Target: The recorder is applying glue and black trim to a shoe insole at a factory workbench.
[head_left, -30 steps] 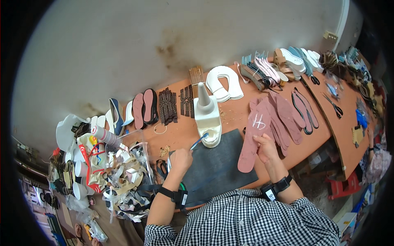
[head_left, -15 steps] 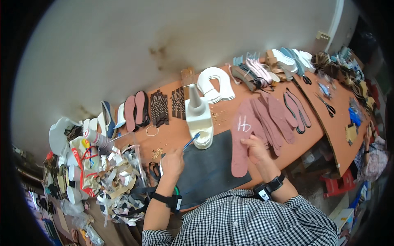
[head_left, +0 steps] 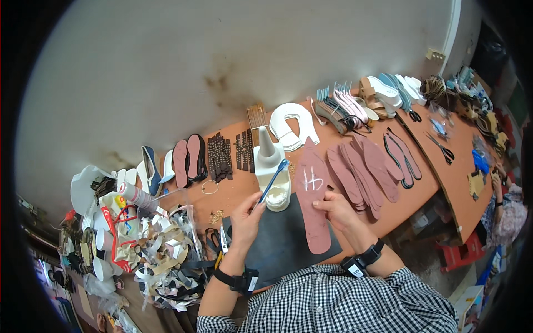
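Observation:
In my left hand (head_left: 246,221) is a slim blue toothbrush (head_left: 274,181), its bristle end raised above a white glue pot (head_left: 277,198). The pot has a round opening crusted with white paste and a tall cone at its far end. My right hand (head_left: 338,211) pinches a long pink insole (head_left: 314,222) by its edge, with a white mark on the upturned face. The insole hangs over a black mat (head_left: 272,244). To its right several more pink insoles (head_left: 363,166) lie fanned out on the table.
White U-shaped pieces (head_left: 287,143), dark studded straps (head_left: 220,158) and pink-and-black soles (head_left: 194,158) line the back. A heap of scraps (head_left: 166,261) sits at left beside scissors (head_left: 224,240). Black scissors (head_left: 442,149) lie on the right table. Another person (head_left: 508,208) is at the far right.
The toothbrush has lifted up out of the glue pot's opening. My right hand has brought the pink insole left, nearer the pot.

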Tool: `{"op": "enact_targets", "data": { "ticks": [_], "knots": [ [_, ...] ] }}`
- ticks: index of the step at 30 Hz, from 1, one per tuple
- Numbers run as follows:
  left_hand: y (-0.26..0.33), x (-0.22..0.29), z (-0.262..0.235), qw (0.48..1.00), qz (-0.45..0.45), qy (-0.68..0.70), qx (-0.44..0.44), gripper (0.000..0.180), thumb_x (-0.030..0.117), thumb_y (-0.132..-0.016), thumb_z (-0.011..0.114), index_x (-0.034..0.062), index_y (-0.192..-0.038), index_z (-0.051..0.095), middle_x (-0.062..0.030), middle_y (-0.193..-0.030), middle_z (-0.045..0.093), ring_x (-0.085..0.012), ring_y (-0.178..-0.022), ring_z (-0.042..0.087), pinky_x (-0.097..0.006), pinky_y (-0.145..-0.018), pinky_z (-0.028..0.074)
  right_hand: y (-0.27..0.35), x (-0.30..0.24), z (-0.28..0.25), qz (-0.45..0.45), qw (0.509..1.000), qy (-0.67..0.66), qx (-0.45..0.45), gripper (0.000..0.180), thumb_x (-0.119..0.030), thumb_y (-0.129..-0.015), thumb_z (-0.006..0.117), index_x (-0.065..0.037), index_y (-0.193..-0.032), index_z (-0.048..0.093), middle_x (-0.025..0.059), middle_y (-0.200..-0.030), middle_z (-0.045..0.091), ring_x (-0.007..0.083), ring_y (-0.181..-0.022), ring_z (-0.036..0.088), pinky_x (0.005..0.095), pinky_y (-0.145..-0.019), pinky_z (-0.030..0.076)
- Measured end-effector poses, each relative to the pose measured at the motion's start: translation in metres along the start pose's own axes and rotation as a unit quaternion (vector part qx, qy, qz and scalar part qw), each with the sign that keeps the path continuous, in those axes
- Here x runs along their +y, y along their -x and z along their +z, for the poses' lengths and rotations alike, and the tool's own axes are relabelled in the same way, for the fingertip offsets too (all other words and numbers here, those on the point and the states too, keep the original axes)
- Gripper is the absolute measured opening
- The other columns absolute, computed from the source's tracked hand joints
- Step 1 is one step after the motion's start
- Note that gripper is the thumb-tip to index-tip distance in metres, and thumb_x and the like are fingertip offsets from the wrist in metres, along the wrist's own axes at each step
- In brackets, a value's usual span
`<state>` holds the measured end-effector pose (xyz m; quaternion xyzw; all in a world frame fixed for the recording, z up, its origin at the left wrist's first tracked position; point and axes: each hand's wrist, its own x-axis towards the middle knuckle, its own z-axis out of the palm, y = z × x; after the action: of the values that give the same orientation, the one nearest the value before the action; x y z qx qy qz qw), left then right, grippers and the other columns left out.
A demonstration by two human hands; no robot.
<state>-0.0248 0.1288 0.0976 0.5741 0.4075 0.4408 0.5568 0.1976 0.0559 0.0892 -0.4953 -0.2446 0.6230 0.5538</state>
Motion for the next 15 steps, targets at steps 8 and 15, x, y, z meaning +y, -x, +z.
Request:
{"op": "enact_targets", "data": {
  "ticks": [8, 15],
  "knots": [
    [-0.014, 0.02, 0.015, 0.996, 0.071, -0.042, 0.015, 0.024, 0.004, -0.082, 0.058, -0.0007, -0.105, 0.06, -0.0001, -0.08, 0.056, -0.0067, -0.071, 0.049, -0.02, -0.063, 0.039, 0.0, -0.004, 0.015, -0.022, 0.999, 0.019, -0.044, 0.014, -0.007, -0.081, 0.058, -0.001, -0.093, 0.061, 0.005, -0.087, 0.063, 0.0122, -0.073, 0.058, 0.027, -0.067, 0.046],
    [-0.019, 0.016, 0.016, 0.99, 0.106, -0.085, 0.028, 0.021, 0.005, -0.082, 0.058, -0.0012, -0.102, 0.06, -0.007, -0.087, 0.062, -0.0118, -0.081, 0.056, -0.024, -0.073, 0.043, 0.005, -0.007, 0.019, -0.021, 0.999, 0.018, -0.045, 0.016, -0.007, -0.081, 0.058, 0.001, -0.094, 0.06, 0.0067, -0.088, 0.063, 0.0128, -0.074, 0.058, 0.0272, -0.068, 0.047]
  ]
}}
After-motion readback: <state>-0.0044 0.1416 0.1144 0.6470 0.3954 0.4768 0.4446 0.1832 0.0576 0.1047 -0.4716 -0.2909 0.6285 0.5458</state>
